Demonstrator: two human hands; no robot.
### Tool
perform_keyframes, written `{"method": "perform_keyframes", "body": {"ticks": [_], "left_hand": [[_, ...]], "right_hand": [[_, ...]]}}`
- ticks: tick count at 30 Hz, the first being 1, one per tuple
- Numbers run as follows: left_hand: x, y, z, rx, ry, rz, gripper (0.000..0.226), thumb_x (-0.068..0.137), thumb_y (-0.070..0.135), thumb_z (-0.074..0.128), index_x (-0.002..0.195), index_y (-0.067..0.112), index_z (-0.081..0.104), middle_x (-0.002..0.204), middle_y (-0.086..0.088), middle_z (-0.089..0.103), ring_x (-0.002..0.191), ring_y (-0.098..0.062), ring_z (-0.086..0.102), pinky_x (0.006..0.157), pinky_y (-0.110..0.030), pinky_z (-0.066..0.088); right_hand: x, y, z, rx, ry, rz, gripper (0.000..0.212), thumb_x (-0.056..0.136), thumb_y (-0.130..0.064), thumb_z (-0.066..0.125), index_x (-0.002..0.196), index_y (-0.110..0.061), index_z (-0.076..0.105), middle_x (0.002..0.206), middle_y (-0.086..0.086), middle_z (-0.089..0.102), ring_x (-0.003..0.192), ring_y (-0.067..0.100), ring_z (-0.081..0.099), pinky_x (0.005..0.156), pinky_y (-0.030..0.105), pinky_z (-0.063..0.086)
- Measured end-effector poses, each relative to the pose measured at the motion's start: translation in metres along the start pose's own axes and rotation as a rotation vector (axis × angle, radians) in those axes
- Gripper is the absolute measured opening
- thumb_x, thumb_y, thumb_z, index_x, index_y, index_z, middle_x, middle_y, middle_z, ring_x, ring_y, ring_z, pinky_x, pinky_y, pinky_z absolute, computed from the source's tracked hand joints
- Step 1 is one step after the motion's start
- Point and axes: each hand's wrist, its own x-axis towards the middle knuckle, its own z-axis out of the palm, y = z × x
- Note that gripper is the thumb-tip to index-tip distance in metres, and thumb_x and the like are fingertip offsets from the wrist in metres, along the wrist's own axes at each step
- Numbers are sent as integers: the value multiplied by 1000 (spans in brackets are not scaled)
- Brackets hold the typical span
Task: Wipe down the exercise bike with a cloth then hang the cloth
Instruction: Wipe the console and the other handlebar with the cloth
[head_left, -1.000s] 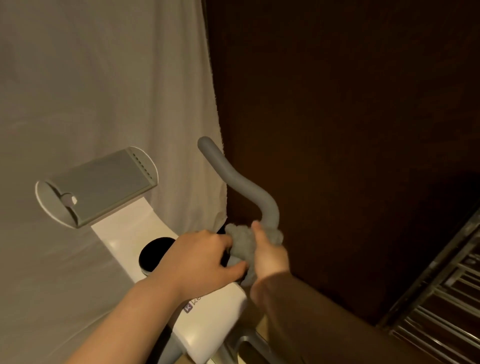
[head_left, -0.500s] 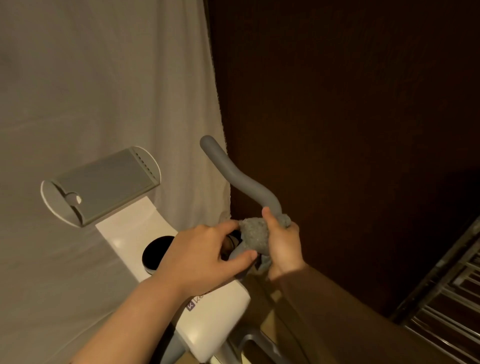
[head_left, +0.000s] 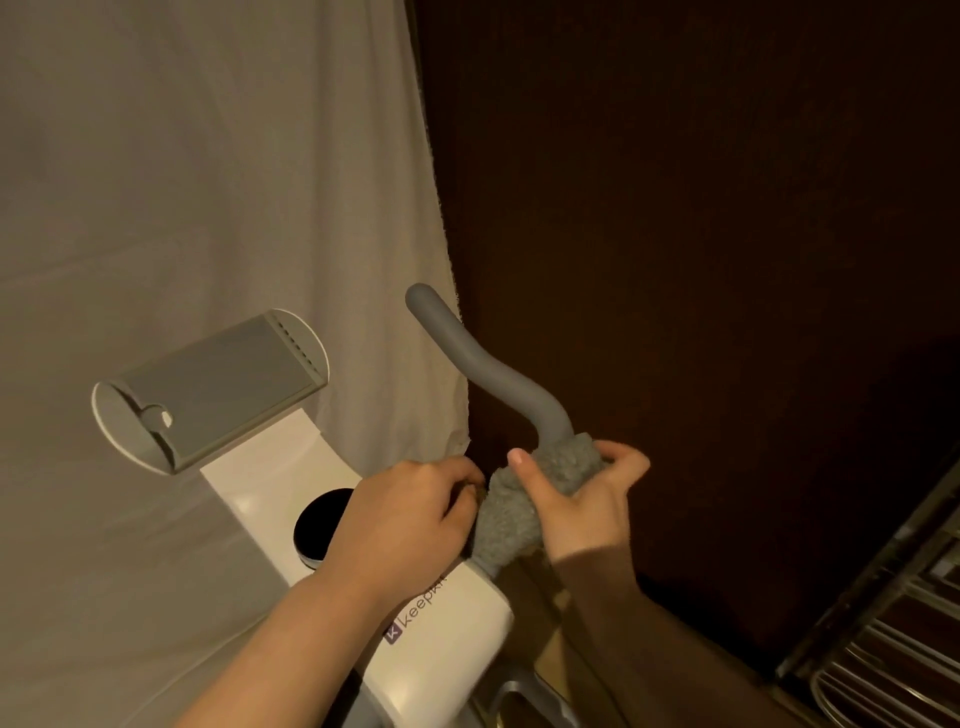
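Observation:
The white exercise bike (head_left: 457, 618) fills the lower middle, with a round black dial (head_left: 318, 525) and a grey tablet holder (head_left: 208, 389) on top. Its curved grey handlebar (head_left: 483, 364) rises to the upper left. A fuzzy grey cloth (head_left: 524, 499) is wrapped around the lower part of the handlebar. My right hand (head_left: 587, 504) is closed around the cloth and the bar, thumb on top. My left hand (head_left: 400, 519) pinches the cloth's left edge, above the dial.
A pale sheet (head_left: 182, 182) hangs behind the bike on the left. A dark brown wall (head_left: 701, 234) stands close on the right. A metal rack with bars (head_left: 893, 649) shows at the bottom right corner.
My right hand and the cloth have slid up along the handlebar toward its bend. My left hand has followed and still grips the cloth's edge.

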Motion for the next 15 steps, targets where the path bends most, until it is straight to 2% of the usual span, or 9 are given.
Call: {"method": "perform_keyframes", "body": {"ticks": [2,4,6,7,9,11,12,15], "left_hand": [[1,0,0,-14,11,-22,23,97,40,42,110,42,61,77,13,69,69,-7,60,65,-32,50],[2,1,0,-4,-1,-28,25,97,40,41,111,41,61,84,13,71,75,-8,63,68,-32,51],[1,2,0,-16,-4,-30,26,96,40,41,111,41,62,83,13,70,76,-7,63,69,-32,52],[1,2,0,-26,0,-32,25,96,40,41,111,42,62,81,14,70,74,-6,63,69,-32,52],[0,1,-1,-34,0,-33,24,96,41,42,109,43,62,77,14,69,70,-6,61,66,-32,51],[0,1,-1,-25,-13,-27,21,95,40,43,107,43,61,78,14,69,71,-7,62,66,-33,52],[0,2,-1,-17,-17,-25,20,95,39,44,107,43,60,80,14,69,73,-9,63,67,-34,52],[-1,3,-1,-17,-3,-24,24,98,33,43,111,41,61,83,18,66,76,-5,63,70,-33,54]], "right_hand": [[-2,2,-2,-4,72,20,61,71,-43,80,112,-25,37,104,-4,54,95,15,62,78,35,57],[12,2,-5,-35,178,38,52,74,-47,75,109,-20,48,98,-6,58,95,15,63,77,32,56],[23,-2,-5,45,250,72,57,73,-52,73,113,-14,56,103,-1,63,101,19,64,84,38,56],[20,-3,-1,67,247,95,66,72,-56,71,120,-14,56,112,3,63,108,21,63,90,41,55],[-4,4,11,52,143,108,88,69,-58,70,143,-21,40,137,2,51,126,20,51,101,41,48],[-28,6,19,86,-14,109,107,70,-44,79,152,-30,12,142,-5,38,129,15,42,104,31,40],[-28,6,19,104,-39,109,111,72,-37,81,153,-32,4,142,-5,36,129,15,41,104,29,37],[4,-2,6,113,-12,103,98,83,-32,73,153,-31,5,150,3,34,134,20,40,98,25,36]]}}
